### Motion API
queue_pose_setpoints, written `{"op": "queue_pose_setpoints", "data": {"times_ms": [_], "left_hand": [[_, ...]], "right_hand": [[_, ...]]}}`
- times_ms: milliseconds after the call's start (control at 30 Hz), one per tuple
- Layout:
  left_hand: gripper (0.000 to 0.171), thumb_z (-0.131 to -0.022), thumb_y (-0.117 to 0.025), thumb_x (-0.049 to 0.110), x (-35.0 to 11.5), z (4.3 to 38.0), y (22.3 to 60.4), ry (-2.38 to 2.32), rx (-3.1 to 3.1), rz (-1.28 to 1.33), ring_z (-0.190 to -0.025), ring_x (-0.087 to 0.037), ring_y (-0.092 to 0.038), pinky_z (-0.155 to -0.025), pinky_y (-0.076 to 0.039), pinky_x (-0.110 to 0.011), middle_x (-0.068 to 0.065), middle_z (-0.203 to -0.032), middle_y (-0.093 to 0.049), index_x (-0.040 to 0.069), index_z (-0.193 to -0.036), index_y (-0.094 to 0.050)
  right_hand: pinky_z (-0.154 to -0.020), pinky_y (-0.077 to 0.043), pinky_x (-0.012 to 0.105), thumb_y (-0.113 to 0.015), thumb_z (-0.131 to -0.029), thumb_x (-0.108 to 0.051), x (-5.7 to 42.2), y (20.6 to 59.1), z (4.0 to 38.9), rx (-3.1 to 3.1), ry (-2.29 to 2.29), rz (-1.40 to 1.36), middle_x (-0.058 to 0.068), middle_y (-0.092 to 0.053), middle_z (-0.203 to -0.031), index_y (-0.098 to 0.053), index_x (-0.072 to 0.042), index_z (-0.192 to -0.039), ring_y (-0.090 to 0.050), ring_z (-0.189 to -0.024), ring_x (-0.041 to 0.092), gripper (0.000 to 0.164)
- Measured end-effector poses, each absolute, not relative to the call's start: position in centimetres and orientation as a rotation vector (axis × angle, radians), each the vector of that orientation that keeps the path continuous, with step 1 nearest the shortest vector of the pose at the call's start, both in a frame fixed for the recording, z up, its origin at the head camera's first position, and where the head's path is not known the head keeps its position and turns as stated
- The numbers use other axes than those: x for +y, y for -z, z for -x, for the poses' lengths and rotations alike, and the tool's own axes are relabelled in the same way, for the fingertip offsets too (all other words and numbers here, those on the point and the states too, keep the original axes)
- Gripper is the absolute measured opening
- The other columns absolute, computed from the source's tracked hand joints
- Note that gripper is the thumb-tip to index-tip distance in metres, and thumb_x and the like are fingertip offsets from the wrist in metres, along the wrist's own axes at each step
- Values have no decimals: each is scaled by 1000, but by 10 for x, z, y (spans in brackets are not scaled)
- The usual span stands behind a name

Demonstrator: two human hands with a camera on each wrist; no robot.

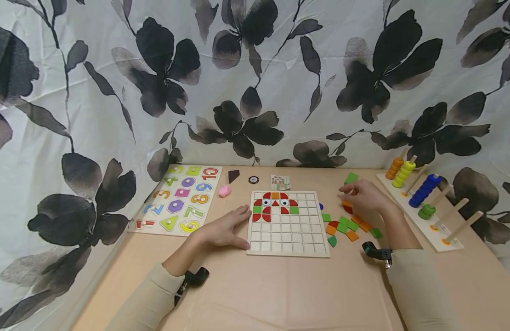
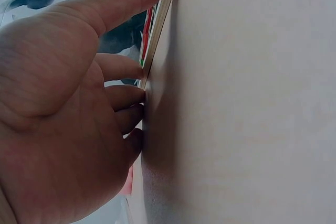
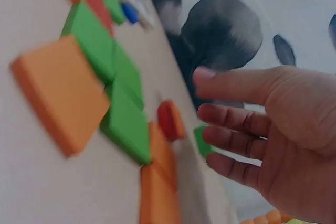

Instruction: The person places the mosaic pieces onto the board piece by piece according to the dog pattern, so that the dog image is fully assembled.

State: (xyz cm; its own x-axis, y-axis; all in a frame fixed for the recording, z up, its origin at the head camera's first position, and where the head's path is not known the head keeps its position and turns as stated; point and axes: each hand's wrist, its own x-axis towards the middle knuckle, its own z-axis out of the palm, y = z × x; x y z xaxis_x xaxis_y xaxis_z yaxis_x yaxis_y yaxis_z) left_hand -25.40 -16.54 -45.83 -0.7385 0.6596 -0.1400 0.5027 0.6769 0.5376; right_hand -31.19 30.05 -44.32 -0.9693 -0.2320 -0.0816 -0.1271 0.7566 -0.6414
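Cream, probably wooden gridded board (image 1: 289, 228)

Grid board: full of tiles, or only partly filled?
Partly filled: the grid board has tiles in some upper squares; its lower rows are bare.

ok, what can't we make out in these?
Red tile: partly behind right grip, head view.
Blue piece: shape too small in head view, blurred in right wrist view.
Printed card: picture too small, head view.
Orange rings: cut off by bottom edge, right wrist view.
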Motion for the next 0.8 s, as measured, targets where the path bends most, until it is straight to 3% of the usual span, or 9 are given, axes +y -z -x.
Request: {"op": "queue_pose_setpoints", "data": {"times_ms": [133,400,600,800], "left_hand": [[101,-77,-75,51,-165,254,459,-676,2575,-924,-148,-26,-6,-118,-11,-43,-11,-161,-10,8,-153,-24],[101,-77,-75,51,-164,254,458,-671,2580,-924,-148,-28,-6,-118,-10,-43,-12,-161,-10,7,-153,-23],[101,-77,-76,50,-165,254,458,-682,2573,-909,-148,-27,-5,-118,-10,-43,-11,-161,-10,8,-153,-24],[101,-77,-75,51,-166,254,459,-679,2570,-914,-148,-27,-5,-118,-11,-43,-11,-161,-10,9,-153,-24]], "right_hand": [[-77,-47,33,-64,-92,-14,308,454,312,2688,1056,201,12,-60,-108,-68,-8,-116,-47,-98,29,25],[-77,-48,34,-68,-89,-10,309,461,315,2768,1050,289,9,-61,-95,-68,-10,-102,-52,-90,29,13],[-74,-51,33,-68,-90,-16,301,454,314,2773,1130,297,9,-61,-95,-68,-11,-104,-53,-89,28,15],[-74,-54,30,-70,-89,-21,265,432,314,2825,1231,586,2,-68,-97,-71,-15,-104,-60,-86,22,16]]}}
